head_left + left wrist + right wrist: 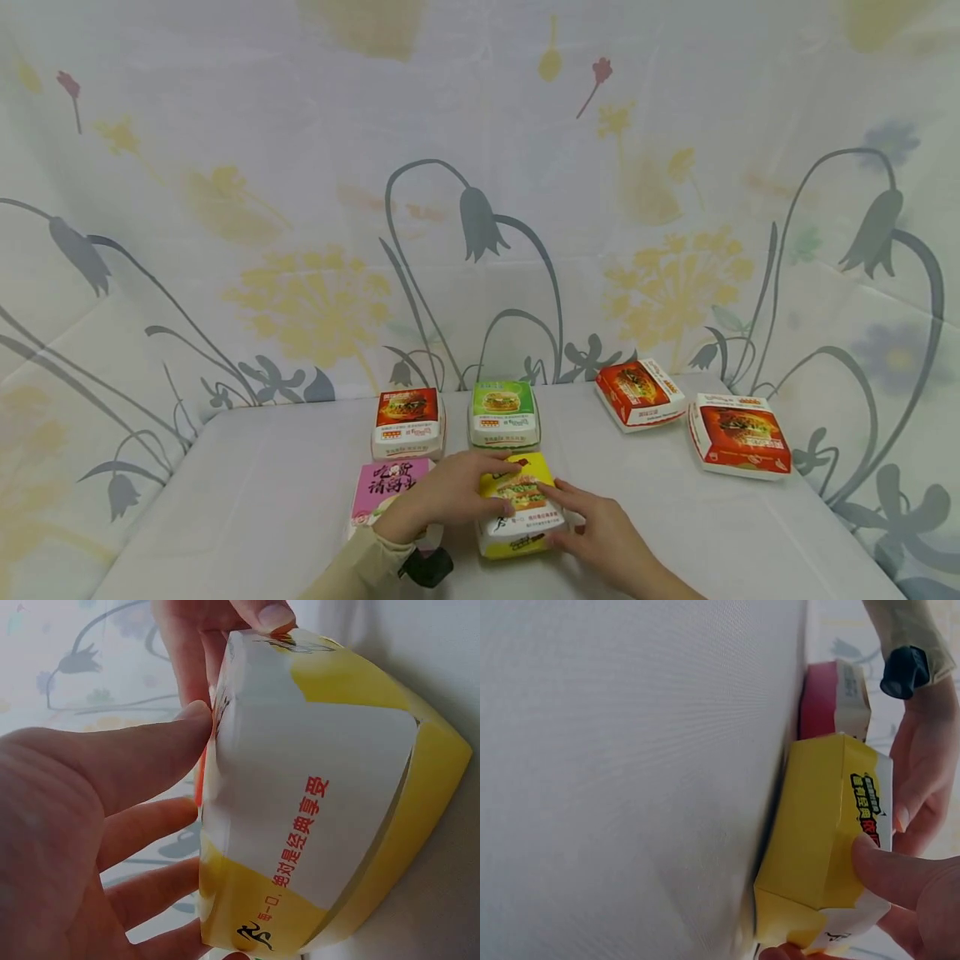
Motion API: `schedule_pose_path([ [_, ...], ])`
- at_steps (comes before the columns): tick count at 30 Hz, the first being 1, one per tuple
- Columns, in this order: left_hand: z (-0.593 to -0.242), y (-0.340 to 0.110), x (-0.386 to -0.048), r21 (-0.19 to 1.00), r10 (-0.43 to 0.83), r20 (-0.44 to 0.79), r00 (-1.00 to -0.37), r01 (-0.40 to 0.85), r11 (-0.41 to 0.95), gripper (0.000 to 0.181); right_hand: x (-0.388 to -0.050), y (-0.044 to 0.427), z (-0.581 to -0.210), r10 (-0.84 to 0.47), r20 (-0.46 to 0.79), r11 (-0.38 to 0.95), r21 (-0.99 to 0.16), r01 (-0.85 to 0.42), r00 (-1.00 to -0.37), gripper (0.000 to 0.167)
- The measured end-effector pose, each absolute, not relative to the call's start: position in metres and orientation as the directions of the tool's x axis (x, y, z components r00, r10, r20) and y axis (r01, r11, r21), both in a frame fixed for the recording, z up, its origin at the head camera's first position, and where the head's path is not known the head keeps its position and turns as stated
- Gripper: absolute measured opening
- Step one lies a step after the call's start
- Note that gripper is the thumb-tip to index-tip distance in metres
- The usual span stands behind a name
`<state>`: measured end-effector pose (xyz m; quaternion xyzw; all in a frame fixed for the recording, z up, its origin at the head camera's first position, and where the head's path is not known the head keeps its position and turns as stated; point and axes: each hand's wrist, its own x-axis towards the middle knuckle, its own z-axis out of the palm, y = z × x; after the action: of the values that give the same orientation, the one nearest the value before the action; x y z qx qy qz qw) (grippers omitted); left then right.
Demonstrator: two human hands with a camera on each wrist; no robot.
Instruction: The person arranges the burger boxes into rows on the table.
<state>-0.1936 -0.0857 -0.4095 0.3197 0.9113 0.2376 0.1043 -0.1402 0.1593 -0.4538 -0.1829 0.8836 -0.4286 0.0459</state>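
Note:
A yellow burger box (522,505), printed with a burger and white panels, sits at the near middle of the table. My left hand (457,493) lies across its lid from the left, thumb and straight fingers touching the top; the left wrist view shows that thumb (161,746) at the lid's edge. From the right, my right hand (603,533) grips the near right corner. One finger is on the lid, and the thumb (892,870) presses the side wall. Partly behind my left forearm is a pink burger box (390,482).
A red burger box (407,417) and a green burger box (504,417) stand behind. Two more red boxes lie at the right, one farther back (640,393) and one nearer the edge (740,435). A flower-printed curtain (480,250) hangs behind the white table (262,500).

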Motion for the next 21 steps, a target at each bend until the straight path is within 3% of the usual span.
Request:
schedule_pose_path([
  [8, -0.413, -0.086, -0.195, 0.500, 0.611, -0.043, -0.790, 0.512, 0.698, 0.055, -0.139, 0.157, -0.451, -0.383, 0.054, 0.554, -0.786, -0.275, -0.922, 0.062],
  [21, -0.413, -0.092, -0.197, 0.524, 0.642, -0.035, -0.766, 0.533, 0.664, 0.056, -0.144, 0.168, -0.450, -0.407, -0.007, 0.466, -0.862, -0.201, -0.914, 0.066],
])
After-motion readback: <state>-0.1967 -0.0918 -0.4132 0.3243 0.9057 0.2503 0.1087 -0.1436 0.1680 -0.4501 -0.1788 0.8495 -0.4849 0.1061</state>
